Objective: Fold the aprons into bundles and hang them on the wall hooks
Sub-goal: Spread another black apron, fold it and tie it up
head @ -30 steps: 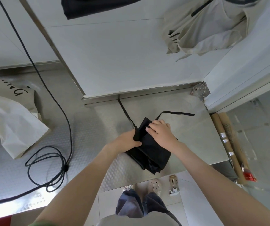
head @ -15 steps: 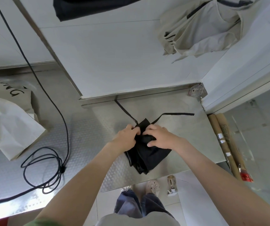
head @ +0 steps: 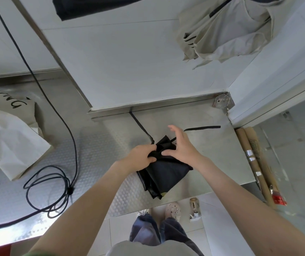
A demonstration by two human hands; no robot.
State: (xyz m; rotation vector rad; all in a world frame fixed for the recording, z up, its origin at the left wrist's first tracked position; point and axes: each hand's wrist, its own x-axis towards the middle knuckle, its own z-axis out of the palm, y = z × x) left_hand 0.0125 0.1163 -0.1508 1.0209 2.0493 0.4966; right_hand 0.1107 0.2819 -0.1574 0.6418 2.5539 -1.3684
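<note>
Black apron (head: 164, 172) half-bundled, centre of frame, near the front edge of the counter (head: 212, 154).

Left grip (head: 142, 156) clenched on the bundle's upper end. Right grip (head: 181, 145) released, fingers spread, thumb touching the cloth. Risk, in my judgement: held by one pinch, the folds may spring loose, and the trailing strap (head: 202, 128) could snag. Cable coil (head: 50, 182) lower left and beige apron (head: 9, 137) far left lie well apart.

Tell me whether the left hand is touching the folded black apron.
Touching. The head view shows the left hand gripping the upper end of the folded black apron, its fingers curled into the fabric with no gap.
</note>
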